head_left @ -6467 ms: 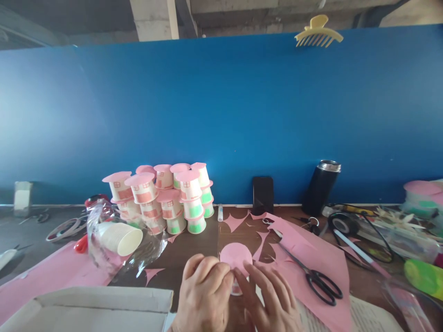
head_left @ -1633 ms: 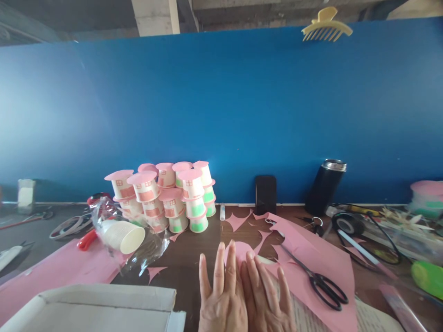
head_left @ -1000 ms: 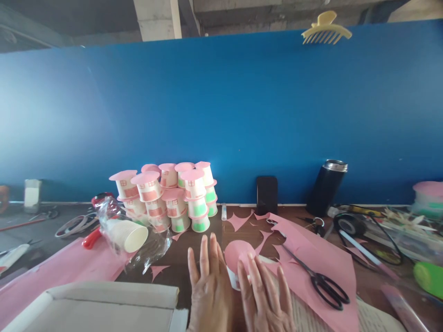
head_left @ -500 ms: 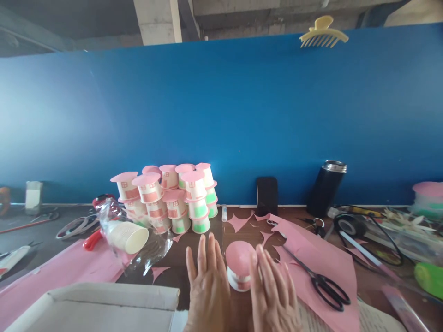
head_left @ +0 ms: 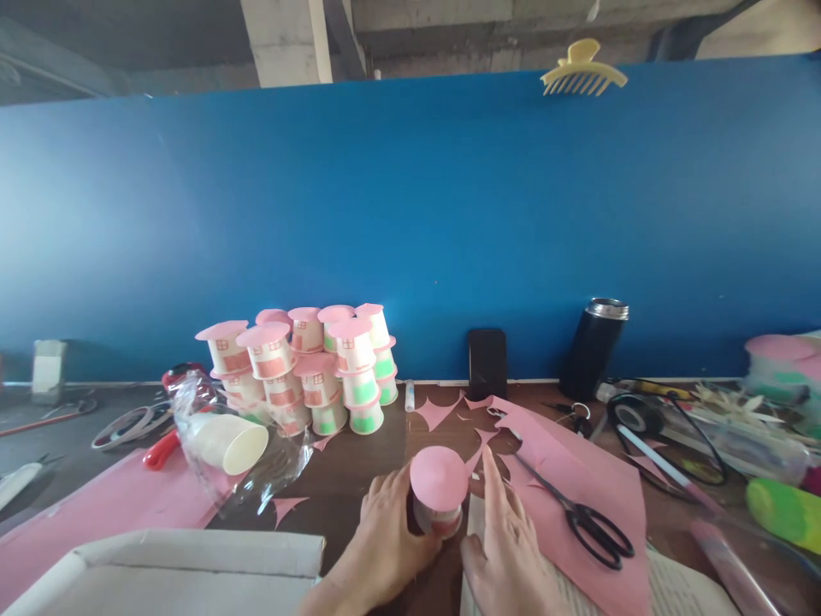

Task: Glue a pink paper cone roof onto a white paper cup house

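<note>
A small upside-down paper cup (head_left: 442, 522) with a round pink paper disc (head_left: 440, 477) on top stands on the dark table in front of me. My left hand (head_left: 388, 535) curls round its left side, with the thumb at the front and the fingertips partly hidden behind. To the right, my right hand (head_left: 506, 547) is held apart from the cup, fingers stretched forward and nothing in it. Under that hand lie a printed page (head_left: 475, 522) and the edge of a pink paper sheet (head_left: 577, 479).
Stacked paper cups with pink tops (head_left: 314, 376) stand at the back left. A bag of cups (head_left: 234, 445) and a white box (head_left: 211, 547) lie nearer. Black scissors (head_left: 596, 530) rest on the pink sheet. A phone (head_left: 487, 364) and a black flask (head_left: 593, 351) stand by the blue partition.
My left hand has gone from flat and outstretched to curled round the cup. My right hand has moved slightly away from the disc, and the view has shifted a little.
</note>
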The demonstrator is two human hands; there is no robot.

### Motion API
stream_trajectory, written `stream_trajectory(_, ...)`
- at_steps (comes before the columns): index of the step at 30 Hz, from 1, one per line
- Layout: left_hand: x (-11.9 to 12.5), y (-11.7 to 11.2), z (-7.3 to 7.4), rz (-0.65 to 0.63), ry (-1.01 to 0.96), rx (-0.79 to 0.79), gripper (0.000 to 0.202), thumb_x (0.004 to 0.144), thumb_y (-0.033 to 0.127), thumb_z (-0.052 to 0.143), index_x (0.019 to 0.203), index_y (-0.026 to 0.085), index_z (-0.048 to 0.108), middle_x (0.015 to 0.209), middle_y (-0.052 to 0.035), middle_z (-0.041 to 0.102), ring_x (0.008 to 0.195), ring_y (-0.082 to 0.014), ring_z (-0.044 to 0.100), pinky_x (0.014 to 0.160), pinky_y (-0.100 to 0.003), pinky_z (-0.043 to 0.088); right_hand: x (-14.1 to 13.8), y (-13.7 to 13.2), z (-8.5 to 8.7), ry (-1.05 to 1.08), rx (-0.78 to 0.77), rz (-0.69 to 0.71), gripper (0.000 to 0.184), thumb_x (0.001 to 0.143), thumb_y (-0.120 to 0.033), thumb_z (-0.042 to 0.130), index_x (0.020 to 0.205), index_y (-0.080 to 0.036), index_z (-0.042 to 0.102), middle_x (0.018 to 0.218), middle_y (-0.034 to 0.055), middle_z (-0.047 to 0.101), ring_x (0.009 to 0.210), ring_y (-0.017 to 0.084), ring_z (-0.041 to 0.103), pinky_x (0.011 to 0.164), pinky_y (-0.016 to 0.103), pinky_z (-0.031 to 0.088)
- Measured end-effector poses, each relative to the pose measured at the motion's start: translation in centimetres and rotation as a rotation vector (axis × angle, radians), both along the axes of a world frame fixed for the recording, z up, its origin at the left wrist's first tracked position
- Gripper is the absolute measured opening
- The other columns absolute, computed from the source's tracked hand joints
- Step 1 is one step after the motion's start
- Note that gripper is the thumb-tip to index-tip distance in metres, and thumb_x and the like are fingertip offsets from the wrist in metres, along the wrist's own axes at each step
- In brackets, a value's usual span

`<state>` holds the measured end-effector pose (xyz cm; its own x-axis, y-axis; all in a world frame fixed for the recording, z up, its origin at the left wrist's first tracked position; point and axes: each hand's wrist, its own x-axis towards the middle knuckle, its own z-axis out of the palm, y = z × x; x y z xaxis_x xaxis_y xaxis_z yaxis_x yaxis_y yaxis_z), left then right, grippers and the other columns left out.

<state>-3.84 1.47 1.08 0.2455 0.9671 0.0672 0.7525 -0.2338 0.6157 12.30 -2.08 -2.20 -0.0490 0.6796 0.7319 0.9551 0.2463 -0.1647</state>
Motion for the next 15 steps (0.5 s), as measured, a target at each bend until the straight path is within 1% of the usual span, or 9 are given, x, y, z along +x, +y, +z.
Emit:
stream_trajectory(2,0.2,-0.1,0.6,0.005,-0.034,-0.045,0.055,0.068,0.045,0.068,0.117,0.019,0.064,0.120,-0.0108,0.066,0.113,-0.0331,0.055,0.098,-0.043,0.042,-0.1,0.0,0.0,-0.028,0.013,-0.028,0.100,0.067,-0.003,0.041,0.154,-0.007,-0.010,0.111,0.0171,0.071,0.096,0.034,0.068,0.070,0.047,0.062)
stream_trajectory(3,0.3,-0.1,0.7,0.023,-0.049,-0.055,0.055,0.068,0.048,0.068,0.115,0.019,0.065,0.118,-0.0114,0.066,0.112,-0.0341,0.055,0.097,-0.045,0.042,-0.1,0.0,-0.1,-0.047,0.022,-0.039,0.099,0.068,-0.003,0.041,0.154,-0.007,-0.009,0.114,0.0171,0.070,0.098,0.033,0.068,0.072,0.047,0.062)
stream_trajectory(5,0.5,-0.2,0.5,0.050,-0.090,-0.069,0.057,0.069,0.049,0.069,0.116,0.017,0.064,0.117,-0.0126,0.066,0.112,-0.0350,0.054,0.097,-0.047,0.041,0.0,0.0,-0.6,-0.062,0.019,-0.041,0.096,0.071,-0.004,0.040,0.154,-0.007,-0.009,0.121,0.0187,0.067,0.102,0.033,0.066,0.075,0.049,0.061)
stream_trajectory(7,0.6,-0.2,0.0,0.071,-0.153,-0.047,0.059,0.070,0.047,0.070,0.119,0.016,0.061,0.118,-0.0132,0.065,0.114,-0.0347,0.054,0.098,-0.047,0.041,0.2,0.0,-1.3,-0.032,-0.023,-0.032,0.093,0.073,-0.004,0.040,0.154,-0.005,-0.007,0.131,0.0206,0.060,0.110,0.034,0.063,0.081,0.050,0.060)
stream_trajectory(9,0.6,-0.1,-0.6,0.086,-0.201,0.015,0.059,0.071,0.042,0.069,0.122,0.015,0.058,0.121,-0.0135,0.064,0.116,-0.0339,0.053,0.099,-0.047,0.040,0.4,0.0,-1.7,0.013,-0.072,-0.026,0.091,0.074,-0.003,0.040,0.154,-0.006,-0.003,0.141,0.0209,0.051,0.120,0.034,0.057,0.089,0.050,0.057)
stream_trajectory(11,0.4,0.1,-1.3,0.086,-0.195,0.118,0.056,0.071,0.031,0.068,0.123,0.014,0.057,0.122,-0.0141,0.063,0.118,-0.0335,0.052,0.101,-0.048,0.039,0.4,0.1,-1.7,0.077,-0.102,0.000,0.091,0.074,-0.003,0.040,0.155,-0.010,-0.001,0.144,0.0179,0.048,0.126,0.032,0.053,0.096,0.051,0.053)
stream_trajectory(13,0.1,0.3,-1.8,0.063,-0.147,0.251,0.057,0.069,0.021,0.065,0.125,0.014,0.055,0.125,-0.0139,0.062,0.120,-0.0331,0.050,0.103,-0.050,0.036,0.4,0.2,-1.5,0.163,-0.110,0.043,0.092,0.073,-0.001,0.039,0.155,-0.016,-0.001,0.138,0.0137,0.054,0.124,0.030,0.055,0.098,0.050,0.052)
stream_trajectory(15,-0.2,0.4,-2.0,0.023,-0.097,0.381,0.061,0.069,0.015,0.062,0.129,0.017,0.051,0.129,-0.0123,0.060,0.123,-0.0319,0.047,0.105,-0.051,0.033,0.4,0.2,-1.4,0.231,-0.122,0.076,0.094,0.071,0.000,0.038,0.155,-0.020,-0.001,0.130,0.0104,0.060,0.120,0.029,0.057,0.096,0.050,0.053)
